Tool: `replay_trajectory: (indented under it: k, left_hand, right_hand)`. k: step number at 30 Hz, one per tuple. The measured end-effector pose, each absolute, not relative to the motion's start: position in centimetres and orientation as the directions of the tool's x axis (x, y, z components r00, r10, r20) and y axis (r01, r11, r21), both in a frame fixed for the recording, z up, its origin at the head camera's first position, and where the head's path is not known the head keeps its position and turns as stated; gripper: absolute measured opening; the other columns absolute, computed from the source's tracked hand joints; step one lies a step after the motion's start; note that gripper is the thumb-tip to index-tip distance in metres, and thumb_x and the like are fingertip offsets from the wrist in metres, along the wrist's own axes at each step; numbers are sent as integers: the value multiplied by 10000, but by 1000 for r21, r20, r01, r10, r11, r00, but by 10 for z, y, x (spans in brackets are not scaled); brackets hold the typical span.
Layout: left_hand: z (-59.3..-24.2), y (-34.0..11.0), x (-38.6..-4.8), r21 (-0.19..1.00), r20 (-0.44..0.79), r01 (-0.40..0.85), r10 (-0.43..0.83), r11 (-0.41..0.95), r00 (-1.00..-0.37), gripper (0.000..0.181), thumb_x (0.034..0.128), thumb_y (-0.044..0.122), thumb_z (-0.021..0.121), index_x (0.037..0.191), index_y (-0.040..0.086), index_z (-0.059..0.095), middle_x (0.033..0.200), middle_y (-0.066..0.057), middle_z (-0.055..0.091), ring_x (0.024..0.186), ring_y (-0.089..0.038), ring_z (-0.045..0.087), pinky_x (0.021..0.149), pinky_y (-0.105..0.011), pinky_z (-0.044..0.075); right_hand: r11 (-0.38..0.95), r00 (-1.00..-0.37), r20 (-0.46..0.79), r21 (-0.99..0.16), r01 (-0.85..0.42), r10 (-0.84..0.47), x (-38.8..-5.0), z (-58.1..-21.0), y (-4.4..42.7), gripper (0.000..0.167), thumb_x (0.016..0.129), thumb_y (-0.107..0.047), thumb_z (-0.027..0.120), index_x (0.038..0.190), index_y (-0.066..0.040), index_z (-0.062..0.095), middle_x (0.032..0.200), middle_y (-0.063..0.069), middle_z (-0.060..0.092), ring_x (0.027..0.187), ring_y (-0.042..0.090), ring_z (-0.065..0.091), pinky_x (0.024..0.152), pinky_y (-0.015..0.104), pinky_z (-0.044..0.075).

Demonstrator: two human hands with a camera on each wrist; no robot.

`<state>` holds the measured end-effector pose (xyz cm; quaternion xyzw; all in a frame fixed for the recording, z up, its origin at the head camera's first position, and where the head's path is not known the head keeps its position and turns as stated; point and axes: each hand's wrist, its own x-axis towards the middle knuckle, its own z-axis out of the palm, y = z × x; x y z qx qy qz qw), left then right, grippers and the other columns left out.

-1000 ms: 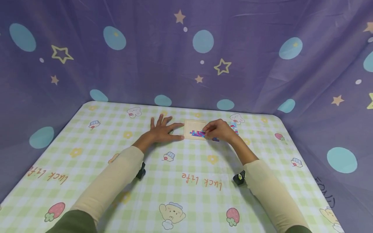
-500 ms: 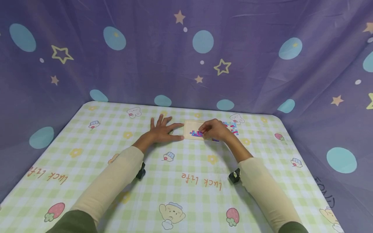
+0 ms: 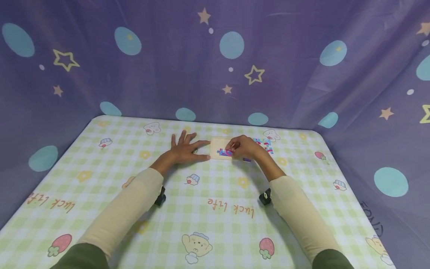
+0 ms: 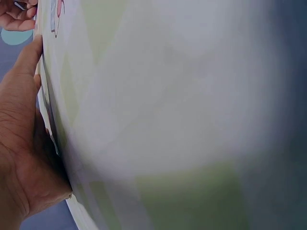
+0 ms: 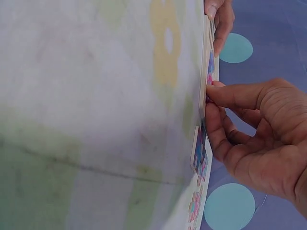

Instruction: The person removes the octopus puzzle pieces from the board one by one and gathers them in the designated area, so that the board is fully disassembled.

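A shallow wooden puzzle tray (image 3: 217, 144) lies toward the back of the table, with colourful jigsaw pieces (image 3: 224, 152) along its near side. My left hand (image 3: 183, 152) has its fingers spread; thumb and index tips touch the tray's left edge. Over the right part of the tray, my right hand (image 3: 245, 147) pinches a small purple puzzle piece (image 5: 209, 97) between thumb and fingertips. Most of that piece is hidden by the fingers. In the right wrist view, the right hand (image 5: 264, 129) is low at the tray's edge.
Loose blue and pink puzzle pieces (image 3: 265, 142) lie right of the tray, behind the right hand. A dark purple piece (image 3: 246, 160) lies near the tray's right end. The checked tablecloth (image 3: 215, 231) meets a purple curtain (image 3: 151, 74) at the back.
My right hand has shifted left over the tray, uncovering more of the loose pieces on the right. The left hand keeps its place at the tray's edge. The head view has tilted slightly.
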<state>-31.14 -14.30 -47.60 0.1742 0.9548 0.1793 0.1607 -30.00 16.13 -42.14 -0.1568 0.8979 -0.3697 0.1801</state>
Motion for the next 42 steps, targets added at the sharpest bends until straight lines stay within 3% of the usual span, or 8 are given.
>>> replay_trajectory:
  k: [13, 20, 30, 42]
  left_hand:
    - [-474, -142, -310, 397, -255, 270, 388, 877, -886, 878, 967, 909, 552, 1744, 592, 296, 1935, -58, -19, 1743, -406, -302, 1318, -765, -246]
    - [-475, -142, -311, 391, -252, 270, 385, 880, -888, 883, 956, 922, 554, 1739, 596, 308, 1935, -57, -12, 1745, -409, -294, 1319, -772, -236]
    - [-476, -143, -312, 399, -243, 271, 386, 876, -890, 873, 960, 908, 565, 1736, 593, 319, 1935, -62, -2, 1746, -417, -287, 1320, -775, -231]
    - [-474, -143, -310, 398, -242, 274, 388, 875, -889, 877, 957, 917, 554, 1736, 586, 326, 1934, -69, 2, 1746, -425, -284, 1316, -773, -242]
  right_hand:
    - [579, -861, -236, -811, -81, -450, -301, -423, 165, 360, 894, 129, 722, 1243, 46, 748, 922, 14, 668, 854, 113, 585, 760, 266, 520]
    - [597, -866, -209, -793, -121, -454, -302, -424, 164, 190, 997, 6, 766, 1181, 44, 741, 918, 20, 730, 860, 87, 629, 783, 240, 532]
    - [666, -896, -188, -732, -144, -401, -299, -423, 156, 83, 1048, -84, 770, 1104, -30, 741, 894, 50, 781, 799, 128, 639, 737, 272, 519]
    - [559, -850, -294, -829, 0, -437, -302, -419, 167, 115, 1150, -101, 603, 1205, -32, 677, 1163, 116, 732, 940, 212, 668, 862, 335, 576]
